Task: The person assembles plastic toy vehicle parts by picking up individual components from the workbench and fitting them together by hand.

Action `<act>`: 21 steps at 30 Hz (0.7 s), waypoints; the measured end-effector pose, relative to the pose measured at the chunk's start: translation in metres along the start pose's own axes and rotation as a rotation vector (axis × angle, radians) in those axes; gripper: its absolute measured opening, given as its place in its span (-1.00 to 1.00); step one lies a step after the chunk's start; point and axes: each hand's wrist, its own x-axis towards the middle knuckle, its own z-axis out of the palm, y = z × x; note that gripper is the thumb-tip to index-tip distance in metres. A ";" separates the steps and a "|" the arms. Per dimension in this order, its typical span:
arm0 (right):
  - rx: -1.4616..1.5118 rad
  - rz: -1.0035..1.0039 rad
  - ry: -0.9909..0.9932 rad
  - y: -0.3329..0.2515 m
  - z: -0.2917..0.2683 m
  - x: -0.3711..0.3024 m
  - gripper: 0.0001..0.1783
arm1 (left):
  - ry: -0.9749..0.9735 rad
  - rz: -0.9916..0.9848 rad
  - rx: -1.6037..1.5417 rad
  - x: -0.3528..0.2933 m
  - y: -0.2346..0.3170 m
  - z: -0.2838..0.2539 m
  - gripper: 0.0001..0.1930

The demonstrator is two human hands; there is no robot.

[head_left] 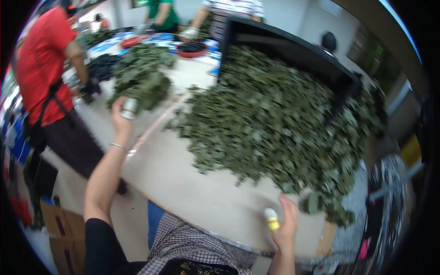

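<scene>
My left hand (123, 115) reaches out to the far left, a white wrap on its thumb and a bracelet at the wrist. It is closed at the near end of a bunch of leafy green stems (153, 90), which lies against a pile of similar leaves (144, 57); its fingers are partly hidden. Low over the near part of the table, my right hand (285, 224) is open with nothing in it. Its thumb carries a white and yellow wrap and stands apart from the fingers. Just beyond it spreads a large heap of green leafy stems (270, 123).
A black bin (293, 59) lies tipped behind the heap. The pale table (183, 183) has its edge at my waist. A person in red (50, 68) stands at the left; others work across the table near a red tray (191, 52). A cardboard box (64, 238) stands lower left.
</scene>
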 end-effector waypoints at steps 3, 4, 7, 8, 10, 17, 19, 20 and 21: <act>0.017 -0.006 -0.061 0.004 0.000 -0.007 -0.39 | 0.053 -0.027 0.405 0.076 -0.092 -0.048 -0.55; -0.018 0.043 -0.040 0.009 -0.004 -0.012 -0.39 | -0.035 -0.210 0.475 0.076 -0.098 -0.041 -0.52; -0.075 0.112 0.031 0.021 -0.018 -0.019 -0.38 | -0.026 -0.125 0.622 0.083 -0.119 -0.042 -0.47; -0.103 0.140 0.047 0.026 -0.024 -0.021 -0.38 | 0.058 -0.073 0.805 0.072 -0.108 -0.024 -0.42; -0.319 0.257 0.253 0.037 -0.033 -0.020 -0.35 | 0.142 -0.024 0.890 0.058 -0.096 -0.016 -0.39; -0.636 0.209 0.264 0.092 -0.025 -0.018 -0.42 | -0.352 0.200 0.326 -0.054 0.007 0.000 -0.55; -0.568 0.177 0.355 0.084 -0.028 -0.021 -0.48 | -0.560 0.037 0.160 -0.108 0.061 0.010 -0.53; -0.587 0.191 0.371 0.073 -0.032 -0.023 -0.48 | -0.657 0.021 0.117 -0.133 0.083 0.013 -0.51; -0.528 0.175 0.396 0.059 -0.034 -0.024 -0.48 | -0.754 0.007 0.078 -0.159 0.100 0.013 -0.49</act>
